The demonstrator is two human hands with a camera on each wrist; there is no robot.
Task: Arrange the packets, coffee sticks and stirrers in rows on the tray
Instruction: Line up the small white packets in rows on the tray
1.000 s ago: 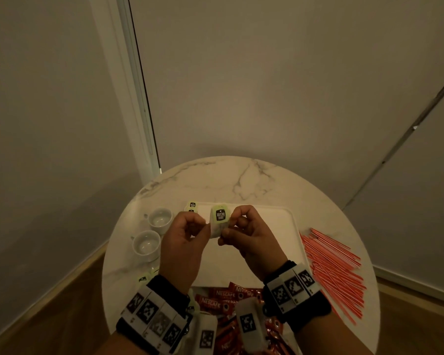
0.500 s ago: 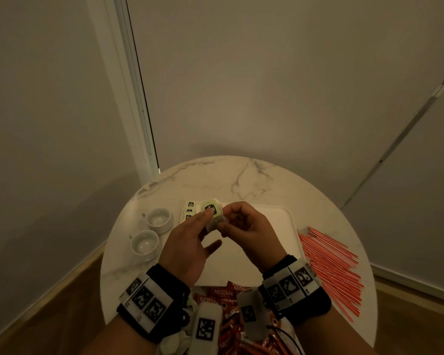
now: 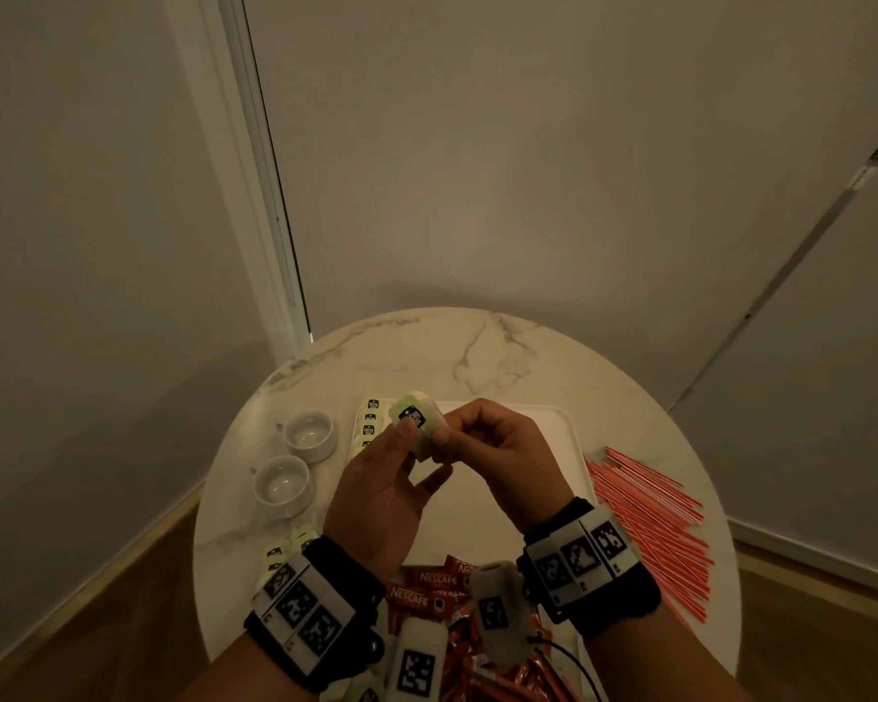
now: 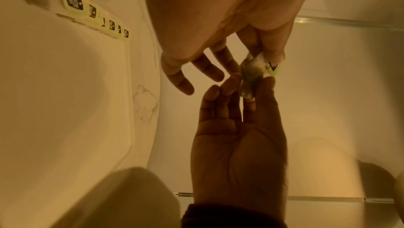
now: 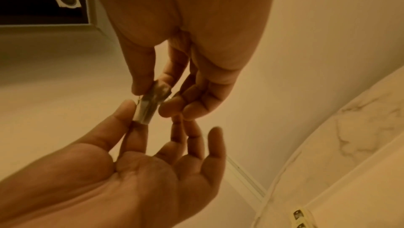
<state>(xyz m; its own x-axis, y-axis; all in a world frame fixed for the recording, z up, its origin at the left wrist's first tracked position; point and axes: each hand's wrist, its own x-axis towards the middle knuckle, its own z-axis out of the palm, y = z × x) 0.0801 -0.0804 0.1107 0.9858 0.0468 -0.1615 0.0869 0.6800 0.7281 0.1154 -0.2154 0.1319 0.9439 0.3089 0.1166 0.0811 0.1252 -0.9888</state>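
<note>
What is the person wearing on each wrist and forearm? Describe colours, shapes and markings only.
Left wrist: black band bearing a pale plate of square black-and-white codes. Right wrist: the same. A rounded white block with one code hangs below each, and a thin black cable trails from the right.

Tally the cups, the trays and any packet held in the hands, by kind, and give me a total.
White cups: 2
White tray: 1
Pale green packet, pinched between the left hand and the right hand: 1
Total: 4
</note>
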